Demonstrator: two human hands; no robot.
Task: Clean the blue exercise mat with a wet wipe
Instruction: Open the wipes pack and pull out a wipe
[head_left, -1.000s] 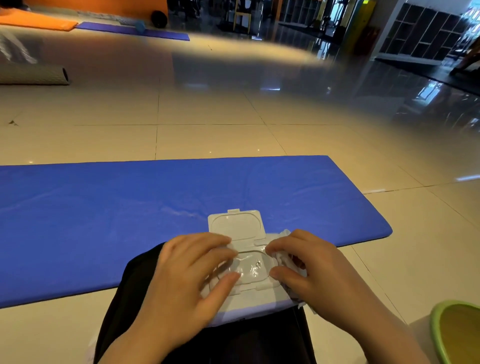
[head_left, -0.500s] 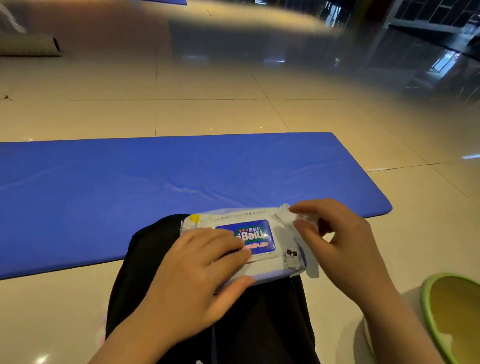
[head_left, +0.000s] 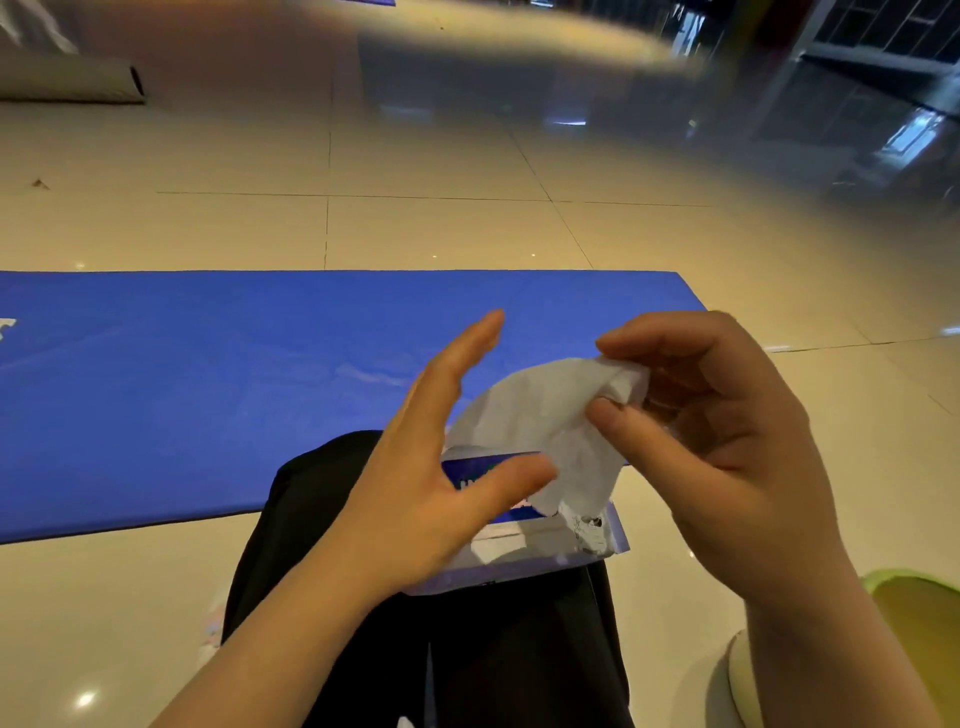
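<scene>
Clearly the wipe (head_left: 550, 415) is light, limp and damp: it hangs in soft folds, so it will crumple and cling rather than hold a shape, and is best taken by a bunched corner or spread flat under the palm. The right hand (head_left: 727, 431) pinches its upper end between thumb and fingertips, the fingers curled round the bunch. From there the wipe trails down and to the left, its long axis slanting towards the pack (head_left: 545, 545), where its lower end sits at the opening; whether it has come fully free cannot be told. The left hand (head_left: 415, 493) is open, fingers straight and spread from the thumb, just beside the wipe and over the pack, holding nothing. The pack rests on the person's lap (head_left: 467, 649), just at the near edge of the mat (head_left: 208, 389). The mat lies flat on the floor (head_left: 415, 223), its long axis running left to right, its right end near the hands. Being thin and flat, it should take firm strokes along its length.
</scene>
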